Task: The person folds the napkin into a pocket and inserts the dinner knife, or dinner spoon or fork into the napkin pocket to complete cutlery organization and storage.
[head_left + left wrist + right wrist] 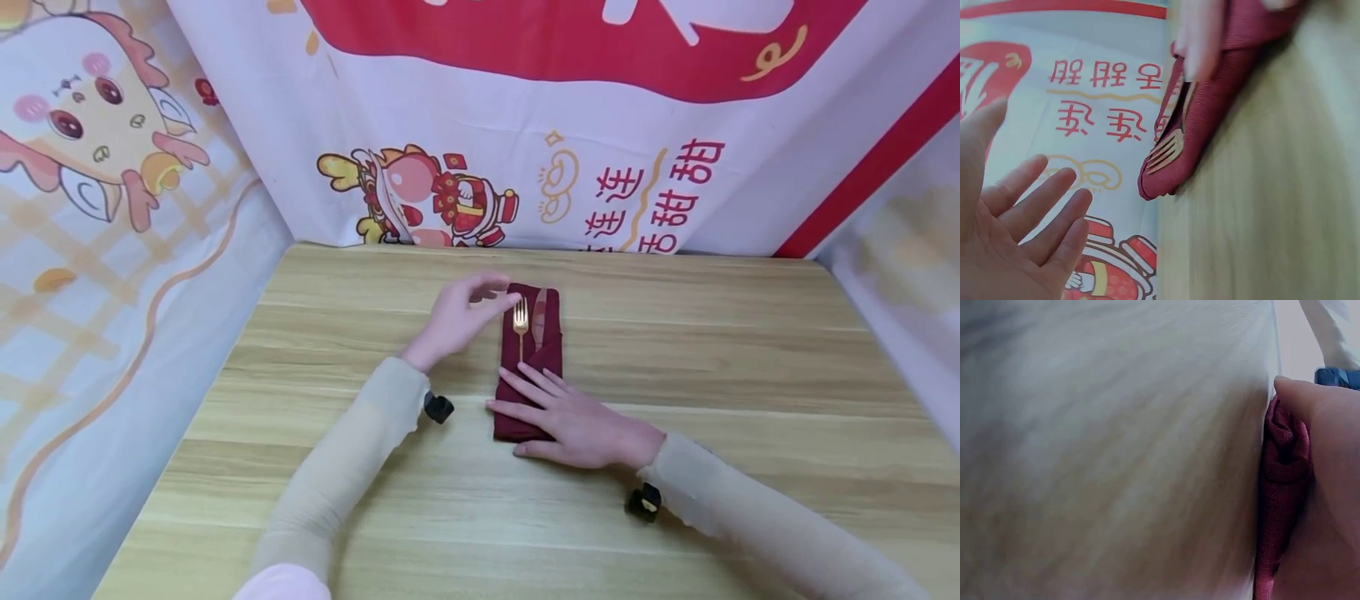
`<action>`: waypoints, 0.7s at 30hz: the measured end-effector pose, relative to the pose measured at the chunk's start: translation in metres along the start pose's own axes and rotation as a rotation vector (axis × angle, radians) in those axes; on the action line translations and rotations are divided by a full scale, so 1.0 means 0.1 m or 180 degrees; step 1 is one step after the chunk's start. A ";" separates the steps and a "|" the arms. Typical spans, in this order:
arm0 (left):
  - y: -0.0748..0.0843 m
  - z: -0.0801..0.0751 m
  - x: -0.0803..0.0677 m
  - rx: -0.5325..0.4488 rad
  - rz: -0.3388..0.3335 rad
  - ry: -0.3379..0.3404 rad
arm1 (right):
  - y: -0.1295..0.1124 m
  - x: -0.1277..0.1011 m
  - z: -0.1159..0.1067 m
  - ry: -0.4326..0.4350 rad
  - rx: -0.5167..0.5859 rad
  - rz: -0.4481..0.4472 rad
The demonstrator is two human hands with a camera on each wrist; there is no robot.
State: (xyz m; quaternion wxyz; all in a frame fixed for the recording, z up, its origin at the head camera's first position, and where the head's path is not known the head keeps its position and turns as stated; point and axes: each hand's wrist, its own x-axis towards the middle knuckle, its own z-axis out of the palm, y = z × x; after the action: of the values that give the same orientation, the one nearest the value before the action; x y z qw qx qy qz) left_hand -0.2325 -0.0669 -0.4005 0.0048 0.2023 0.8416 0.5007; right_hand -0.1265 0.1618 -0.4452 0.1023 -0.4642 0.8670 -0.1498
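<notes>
A folded dark red napkin [529, 429] lies lengthwise on the wooden table, with a gold fork [521, 317] and a knife [539, 317] tucked in its fold. Their lower ends are hidden in the cloth. My right hand [573, 421] rests with fingers spread on the napkin's lower half; in the right wrist view the layered cloth [1282, 481] shows under it. My left hand [461, 317] hovers by the napkin's upper left edge, near the fork's tines. The left wrist view shows that hand's fingers [1054, 219] extended and apart from the cloth, holding nothing.
The wooden table [712, 350] extends around the napkin on all sides. A printed red and white cloth [465, 108] hangs along its far edge, and another patterned cloth [112, 275] hangs at the left. A small black device [438, 407] sits at the left wrist.
</notes>
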 end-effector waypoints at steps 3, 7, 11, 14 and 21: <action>0.03 -0.02 -0.14 0.0297 0.0065 -0.0108 | 0.00 -0.01 -0.01 -0.0011 0.0043 0.0048; 0.02 0.01 -0.34 0.0655 0.0175 -0.0351 | -0.01 -0.07 -0.05 -0.0022 0.0099 0.0173; -0.01 0.04 -0.55 0.1007 0.0296 -0.0741 | 0.03 -0.17 -0.08 -0.0036 0.0111 0.0366; -0.01 0.05 -0.68 0.1202 0.0408 -0.0996 | 0.07 -0.24 -0.10 -0.0002 0.0158 0.0514; -0.05 0.04 -0.77 0.1469 0.0517 -0.1014 | 0.24 -0.34 -0.14 0.0185 0.0220 0.0709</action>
State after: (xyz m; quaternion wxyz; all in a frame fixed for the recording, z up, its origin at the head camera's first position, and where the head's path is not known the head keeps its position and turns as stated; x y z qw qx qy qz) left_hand -0.1632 -0.0924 -0.4214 0.0506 0.3409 0.9030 0.2567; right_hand -0.1305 0.2053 -0.4392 0.1090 -0.3566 0.9101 -0.1807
